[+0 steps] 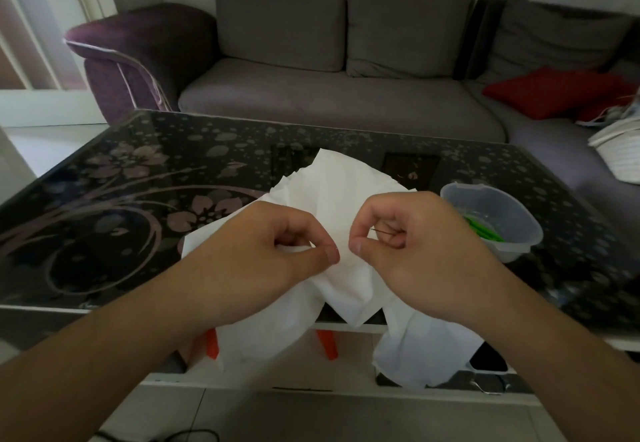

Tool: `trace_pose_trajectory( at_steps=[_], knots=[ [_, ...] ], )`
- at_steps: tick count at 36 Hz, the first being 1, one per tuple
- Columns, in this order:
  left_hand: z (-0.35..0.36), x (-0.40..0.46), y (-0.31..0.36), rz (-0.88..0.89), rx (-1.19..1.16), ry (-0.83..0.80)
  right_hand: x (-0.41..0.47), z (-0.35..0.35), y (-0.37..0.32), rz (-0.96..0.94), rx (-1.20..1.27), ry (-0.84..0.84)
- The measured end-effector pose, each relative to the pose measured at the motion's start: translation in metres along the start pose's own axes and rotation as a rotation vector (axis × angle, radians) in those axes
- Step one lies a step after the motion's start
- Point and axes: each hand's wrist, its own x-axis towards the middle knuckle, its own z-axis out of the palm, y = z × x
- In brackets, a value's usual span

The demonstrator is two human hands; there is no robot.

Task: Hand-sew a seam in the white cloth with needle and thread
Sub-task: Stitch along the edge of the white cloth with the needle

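Reaching in from the lower corners of the frame, two bare forearms are seen converging at the centre, above the near edge of the table. The left hand [277, 244] is curled, its thumb and forefinger pinched on a fold of the white cloth [346, 199]. The right hand [408, 234] is curled too, and a thin needle [382, 231] is held between its thumb and fingers, the shaft lying almost level inside the curl of the hand. The two thumb tips are set just beside each other with a narrow strip of cloth between them. No thread can be made out with certainty; it is perhaps too fine for this view.

The cloth is spread crumpled across the middle of the table and is draped over the near edge, hanging down below the hands. The table [121, 199] is topped with dark glass printed with pale flowers and dots. At the right of the frame, on the glass, a clear plastic tub [502, 216] is placed, with green objects inside, partly hidden by the right hand. Behind the table, across the top of the frame, a grey sofa [329, 95] is seen, with a red cushion [554, 92] at the upper right.
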Motion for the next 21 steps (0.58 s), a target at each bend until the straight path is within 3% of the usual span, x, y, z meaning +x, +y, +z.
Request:
trace_pose_trajectory(
  at_steps=[14,21],
  knots=[
    [-0.0018,-0.0017,0.0012,-0.021,-0.011,0.02,0.0035,-0.0007,0.0012,0.144,-0.052,0.154],
    [-0.0058,-0.0033,0.0024,0.027,-0.043,0.035,0.0056,-0.0094,0.0027,0.306,0.267,0.339]
  ],
)
